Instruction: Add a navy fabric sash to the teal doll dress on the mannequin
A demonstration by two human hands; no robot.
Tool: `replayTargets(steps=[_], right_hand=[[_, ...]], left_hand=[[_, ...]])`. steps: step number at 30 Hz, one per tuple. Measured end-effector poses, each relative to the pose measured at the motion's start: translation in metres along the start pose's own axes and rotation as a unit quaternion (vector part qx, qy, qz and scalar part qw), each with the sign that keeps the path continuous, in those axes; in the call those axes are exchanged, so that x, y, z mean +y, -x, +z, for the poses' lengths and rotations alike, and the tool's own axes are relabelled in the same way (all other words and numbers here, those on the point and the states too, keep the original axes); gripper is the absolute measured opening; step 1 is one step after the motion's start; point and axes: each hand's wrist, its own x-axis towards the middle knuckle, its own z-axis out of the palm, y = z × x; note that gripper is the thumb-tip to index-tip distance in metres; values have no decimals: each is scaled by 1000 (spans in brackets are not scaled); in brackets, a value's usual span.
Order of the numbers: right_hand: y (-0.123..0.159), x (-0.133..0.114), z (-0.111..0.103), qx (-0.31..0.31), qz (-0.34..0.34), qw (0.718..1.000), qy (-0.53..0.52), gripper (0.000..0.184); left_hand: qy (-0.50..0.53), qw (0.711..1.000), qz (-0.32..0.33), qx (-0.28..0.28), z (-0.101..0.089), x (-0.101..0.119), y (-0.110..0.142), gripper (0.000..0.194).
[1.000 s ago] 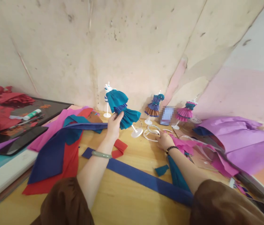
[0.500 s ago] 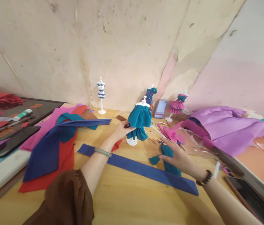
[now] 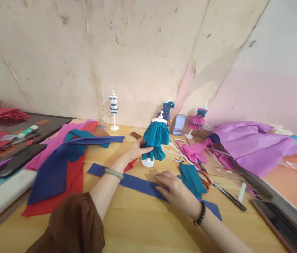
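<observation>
My left hand is closed around a miniature dress form that wears a two-tiered teal paper dress. The white round base shows below the skirt, and the form leans slightly to the right. My right hand is over a long dark blue strip, its fingers stretched out and slightly apart with nothing seen between them. Whether the fingertips touch the strip I cannot tell. Just beyond that hand lies a folded teal piece. A small teal scrap is mostly hidden behind the right hand.
Dressed miniature forms stand along the wall. Scissors and a phone lie at the right. Blue and red sheets cover the left side. Purple material is heaped at right; pink scraps lie nearer.
My right hand has moved left and toward me, from beside the teal piece to over the blue strip. Scissors now show at the right. My left hand still holds the dress form.
</observation>
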Motion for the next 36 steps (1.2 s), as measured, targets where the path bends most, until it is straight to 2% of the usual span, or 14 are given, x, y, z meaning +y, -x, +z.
replayTargets(steps=[4, 9, 12, 14, 16, 18, 20, 24, 28, 32, 36], right_hand=[[-11, -8, 7, -15, -22, 1000, -3, 24], [-15, -4, 12, -3, -51, 999, -6, 21], [-13, 1, 15, 21, -61, 998, -12, 22], [-11, 4, 17, 34, -69, 997, -10, 23], [-8, 6, 16, 40, -75, 996, 0, 24], [-6, 8, 16, 43, -78, 996, 13, 24], [-4, 8, 16, 42, -79, 996, 21, 24], [-4, 5, 17, 27, -87, 995, 33, 24], [-4, 2, 17, 32, -91, 995, 35, 25], [-5, 4, 16, 43, -89, 994, 39, 25], [-5, 6, 15, 40, -83, 995, 39, 27]], left_hand=[[4, 1000, -1, -9, -1, -3, 2, 56], [-22, 1000, -2, -19, -3, -2, 11, 57], [-84, 996, -9, 23, -17, 1, 21, 54], [-165, 983, -10, 80, -30, 3, 30, 47], [-274, 954, -14, 119, -43, 3, 41, 39], [-359, 925, -26, 124, -53, 2, 54, 33], [-388, 913, -32, 121, -59, 0, 65, 30], [-405, 909, -20, 100, -63, -8, 76, 32], [-397, 912, -18, 100, -67, -15, 75, 21], [-359, 924, -22, 131, -72, -19, 73, 13], [-286, 940, -18, 185, -72, -21, 73, 9]])
